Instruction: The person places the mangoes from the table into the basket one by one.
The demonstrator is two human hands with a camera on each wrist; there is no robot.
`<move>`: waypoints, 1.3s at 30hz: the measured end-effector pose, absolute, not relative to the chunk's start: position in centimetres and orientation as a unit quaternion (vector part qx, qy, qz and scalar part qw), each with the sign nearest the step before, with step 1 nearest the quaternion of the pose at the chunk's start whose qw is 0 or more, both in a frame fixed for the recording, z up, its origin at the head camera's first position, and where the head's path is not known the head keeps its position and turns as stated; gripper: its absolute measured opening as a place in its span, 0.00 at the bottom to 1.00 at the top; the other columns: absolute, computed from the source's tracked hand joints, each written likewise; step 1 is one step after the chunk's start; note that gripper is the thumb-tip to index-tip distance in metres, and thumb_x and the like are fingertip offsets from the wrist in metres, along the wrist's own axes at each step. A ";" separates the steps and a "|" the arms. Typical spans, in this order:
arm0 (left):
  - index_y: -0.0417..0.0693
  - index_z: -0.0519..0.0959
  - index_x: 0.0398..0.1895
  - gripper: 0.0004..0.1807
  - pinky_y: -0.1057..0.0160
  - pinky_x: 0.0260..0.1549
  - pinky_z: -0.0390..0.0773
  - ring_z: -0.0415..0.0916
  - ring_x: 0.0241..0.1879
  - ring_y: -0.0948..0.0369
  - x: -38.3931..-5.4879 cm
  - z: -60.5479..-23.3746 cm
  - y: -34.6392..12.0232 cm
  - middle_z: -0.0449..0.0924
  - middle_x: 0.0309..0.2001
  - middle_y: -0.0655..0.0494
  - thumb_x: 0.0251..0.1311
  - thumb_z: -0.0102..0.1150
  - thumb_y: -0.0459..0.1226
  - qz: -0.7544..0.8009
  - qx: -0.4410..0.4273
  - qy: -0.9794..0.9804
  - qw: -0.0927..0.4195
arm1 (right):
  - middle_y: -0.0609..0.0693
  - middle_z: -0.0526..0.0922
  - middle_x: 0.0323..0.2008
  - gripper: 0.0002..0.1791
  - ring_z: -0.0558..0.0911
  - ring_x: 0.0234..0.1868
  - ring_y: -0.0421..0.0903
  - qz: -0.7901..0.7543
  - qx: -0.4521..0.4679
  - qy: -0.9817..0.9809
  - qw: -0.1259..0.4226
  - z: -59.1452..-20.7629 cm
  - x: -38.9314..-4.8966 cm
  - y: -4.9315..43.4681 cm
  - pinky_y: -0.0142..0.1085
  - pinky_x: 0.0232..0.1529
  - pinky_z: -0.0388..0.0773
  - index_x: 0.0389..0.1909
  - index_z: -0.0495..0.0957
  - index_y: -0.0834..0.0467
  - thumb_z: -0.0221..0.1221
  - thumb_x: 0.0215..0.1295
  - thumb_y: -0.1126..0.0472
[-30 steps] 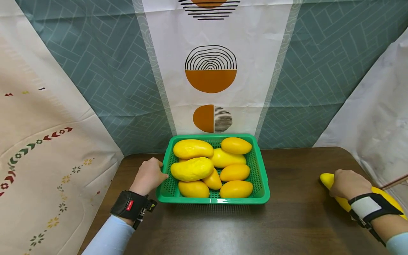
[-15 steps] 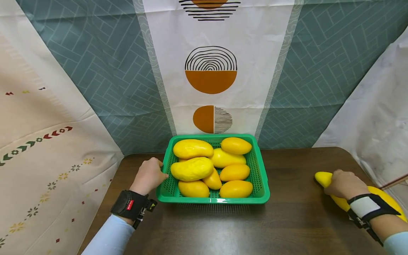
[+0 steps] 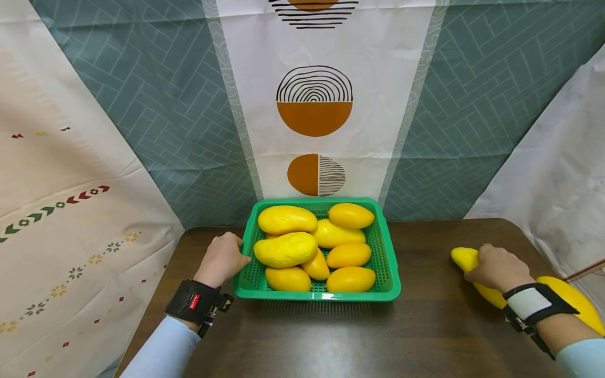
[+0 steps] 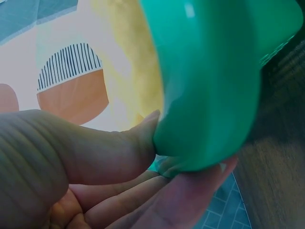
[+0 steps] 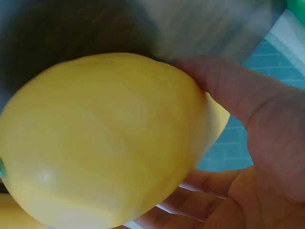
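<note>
My left hand (image 3: 223, 261) grips the left rim of a green plastic basket (image 3: 394, 278). In the left wrist view the thumb (image 4: 114, 150) lies on the inner side of the rim and the fingers curl underneath. Several yellow mangoes (image 3: 285, 251) are piled in the basket. Over on the right of the table, my right hand (image 3: 498, 269) holds another yellow mango (image 5: 105, 138), thumb on one side and fingers on the other. Its pointed end sticks out to the left of the hand in the head view.
A further yellow mango (image 3: 574, 300) lies at the right edge, partly hidden behind the right wrist. The brown wooden table (image 3: 340, 336) backs onto a patterned cloth (image 3: 477, 105). Pale cloth hangs at both sides.
My right hand has moved left with the mango, away from the mango at the right edge, now seen apart from it. The left hand stays on the basket rim.
</note>
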State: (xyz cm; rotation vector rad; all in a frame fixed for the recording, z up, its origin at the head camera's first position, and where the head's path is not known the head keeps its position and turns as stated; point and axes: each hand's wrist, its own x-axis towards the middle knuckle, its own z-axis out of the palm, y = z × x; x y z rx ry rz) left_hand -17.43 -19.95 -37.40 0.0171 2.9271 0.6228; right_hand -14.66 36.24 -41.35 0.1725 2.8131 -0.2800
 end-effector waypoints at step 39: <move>0.34 0.77 0.46 0.22 0.66 0.21 0.75 0.74 0.27 0.60 -17.4 -37.3 -19.7 0.76 0.34 0.48 0.50 0.67 0.38 0.202 0.002 0.977 0.075 | 0.51 0.73 0.28 0.33 0.73 0.24 0.46 -0.080 -0.181 0.969 -0.146 -33.1 -20.1 14.0 0.39 0.18 0.72 0.44 0.68 0.60 0.65 0.48 0.38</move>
